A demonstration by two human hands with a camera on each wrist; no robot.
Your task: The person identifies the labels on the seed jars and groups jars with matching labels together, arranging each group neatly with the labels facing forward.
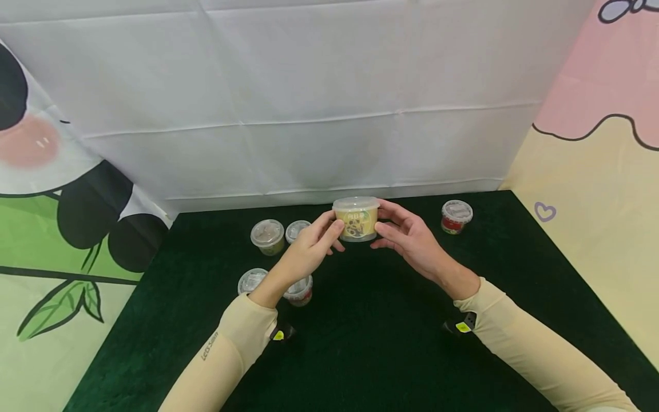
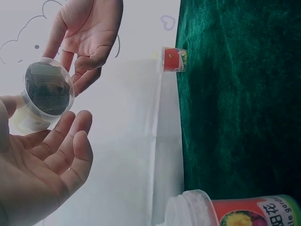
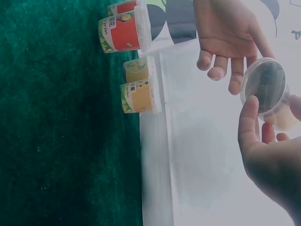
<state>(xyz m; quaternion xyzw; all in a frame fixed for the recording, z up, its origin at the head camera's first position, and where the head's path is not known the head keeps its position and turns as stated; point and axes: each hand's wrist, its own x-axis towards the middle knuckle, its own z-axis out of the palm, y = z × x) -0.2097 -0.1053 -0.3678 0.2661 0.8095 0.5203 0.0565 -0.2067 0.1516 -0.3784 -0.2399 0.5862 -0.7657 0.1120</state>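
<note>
Yellow-labelled tub (image 1: 356, 219) with clear lid held above the green cloth (image 1: 370, 343), near its 12 o'clock edge. Left hand (image 1: 309, 252) grasps its 9 o'clock side with curled fingertips; right hand (image 1: 412, 240) grasps the 3 o'clock side. Red-labelled cup (image 1: 456, 216) stands at 3 o'clock, well apart.

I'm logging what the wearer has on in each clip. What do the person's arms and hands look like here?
Both arms wear long, snug cream sleeves ending at the wrists; the left sleeve carries small dark lettering along the forearm. A small black device with a yellow-green tag sits under each wrist. The left hand and right hand are bare: no gloves, no rings visible.
</note>
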